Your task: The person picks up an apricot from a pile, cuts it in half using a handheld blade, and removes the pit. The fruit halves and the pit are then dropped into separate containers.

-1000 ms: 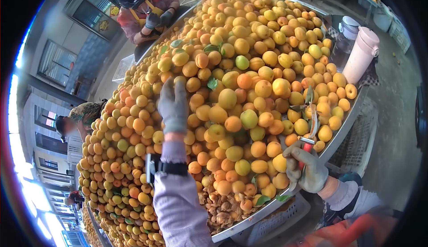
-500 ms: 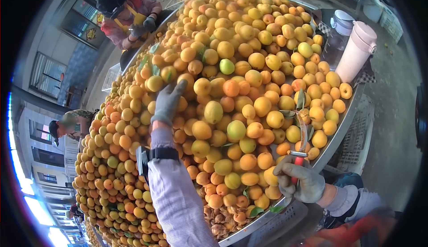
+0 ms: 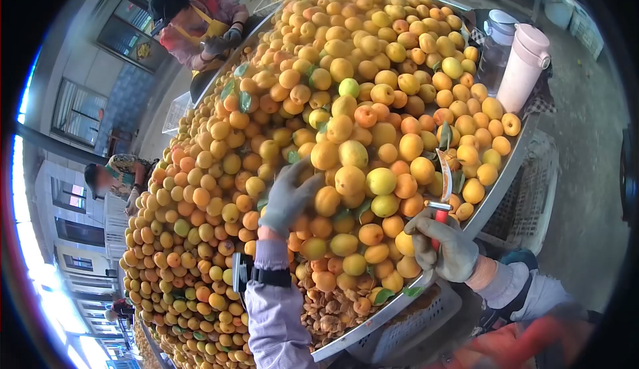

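A large heap of yellow-orange apricots (image 3: 219, 229) covers the metal-edged table, with a few greener fruits among them. My left hand (image 3: 291, 197), in a grey glove, lies against the apricots with fingers spread, closed on none. At the near right edge, my gloved right hand (image 3: 447, 248) is wrapped round a red-handled curved knife (image 3: 444, 186). Its blade points up and away from me, with a metal crosspiece above the handle. Brownish pits or pulpy scraps (image 3: 327, 314) lie at the near edge of the heap.
A pink bottle (image 3: 524, 69) and a clear bottle (image 3: 496, 49) stand at the right corner. Plastic crates (image 3: 416, 322) sit below the metal rim (image 3: 496, 206). Across the heap are a person in a yellow apron (image 3: 200, 29) and another person (image 3: 123, 176) at left.
My left hand has swept right and nearer to me, and apricots in front of it have shifted that way. My right hand keeps its hold on the knife. The view has turned slightly.
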`<state>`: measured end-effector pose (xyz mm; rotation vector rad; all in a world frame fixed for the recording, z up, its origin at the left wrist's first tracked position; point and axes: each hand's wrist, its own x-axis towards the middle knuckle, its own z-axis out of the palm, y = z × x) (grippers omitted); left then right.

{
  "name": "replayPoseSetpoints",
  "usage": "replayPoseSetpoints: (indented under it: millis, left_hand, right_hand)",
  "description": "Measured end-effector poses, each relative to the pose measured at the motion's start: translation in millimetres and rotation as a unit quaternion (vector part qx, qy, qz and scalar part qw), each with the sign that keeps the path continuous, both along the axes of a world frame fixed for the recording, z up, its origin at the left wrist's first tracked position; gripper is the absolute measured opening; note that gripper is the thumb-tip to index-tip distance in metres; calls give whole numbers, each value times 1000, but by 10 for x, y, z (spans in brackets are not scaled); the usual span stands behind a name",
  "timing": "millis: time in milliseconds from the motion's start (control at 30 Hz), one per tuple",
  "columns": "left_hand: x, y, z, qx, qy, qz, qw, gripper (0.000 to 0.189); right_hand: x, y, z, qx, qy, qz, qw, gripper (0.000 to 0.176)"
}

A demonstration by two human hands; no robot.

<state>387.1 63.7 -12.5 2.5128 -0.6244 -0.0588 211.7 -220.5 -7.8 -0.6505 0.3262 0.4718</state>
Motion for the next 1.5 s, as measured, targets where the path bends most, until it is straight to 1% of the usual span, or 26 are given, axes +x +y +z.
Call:
replayPoseSetpoints:
  millis: [100,133,167,233,267,300,367,433,467,500,533,567,633,667,700,767,833,900,933,967,1033,1167,1233,1300,1367,1500]
  left_hand:
    - [-218,-44,108,12,0,-36,999,48]
    - [-336,-273,469,-85,201,99,971,45]
    - [-375,-238,493,-85,202,99,971,45]
    - [-421,-139,531,-5,95,-15,995,43]
    - [-383,-158,573,-24,127,31,991,37]
    - [-169,91,362,39,-29,-75,996,32]
    - [122,-44,583,-115,47,80,989,28]
    - [491,-187,407,-121,41,186,974,35]
    - [673,-180,297,-126,38,184,974,35]
    - [846,-147,168,82,-61,172,980,43]
    - [950,-233,127,285,-156,151,934,52]
    - [1051,-314,90,281,-152,145,936,52]
    - [1077,-522,288,337,6,196,921,67]
    - [1127,-476,245,304,14,205,930,68]
    - [1141,-454,223,338,13,198,920,70]
    - [1081,-420,148,345,-41,191,918,72]
    - [938,-442,197,341,-57,189,919,70]
    - [833,-473,246,358,37,168,918,67]
    - [769,-414,236,321,22,175,931,65]
    - [759,-410,264,319,18,174,931,65]
    - [680,-434,388,314,118,174,926,66]
    - [486,-169,185,273,116,146,944,66]
    - [457,-97,72,280,29,101,954,66]
    - [323,-181,206,274,25,102,956,66]
    - [48,-347,495,259,70,150,951,63]
    - [-192,-205,473,210,22,171,962,55]
  right_hand:
    - [4,-4,-4,7,4,3,1000,19]
    - [5,2,6,6,10,1,1000,17]
    - [11,-5,17,4,15,-3,1000,15]
    - [43,-36,37,4,25,5,1000,15]
    - [50,-47,35,6,36,15,999,15]
    - [48,-56,26,9,42,14,999,15]
    - [60,-41,24,19,45,17,999,17]
    - [62,-50,17,24,40,20,999,18]
    - [61,-72,7,28,41,20,999,18]
    - [63,-85,0,23,40,16,999,18]
    - [58,-94,-5,24,32,31,999,19]
    - [50,-113,-16,26,27,46,998,19]
    - [19,-119,-57,39,30,56,997,20]
    - [21,-105,-75,52,34,54,997,20]
    - [46,-99,-79,65,32,47,996,20]
    - [70,-93,-58,66,21,40,997,19]
    - [71,-99,-25,69,55,35,995,19]
    - [47,-109,-1,69,45,35,996,19]
    - [30,-117,7,68,37,33,996,20]
    - [22,-133,10,66,34,31,997,20]
    - [-4,-133,1,83,53,31,995,20]
    - [-19,-127,15,81,31,39,995,20]
    - [-8,-110,40,59,50,21,997,18]
    - [-14,-124,23,54,44,24,997,18]
    - [-17,-109,32,44,48,25,998,18]
    - [-24,-86,6,63,19,26,998,18]
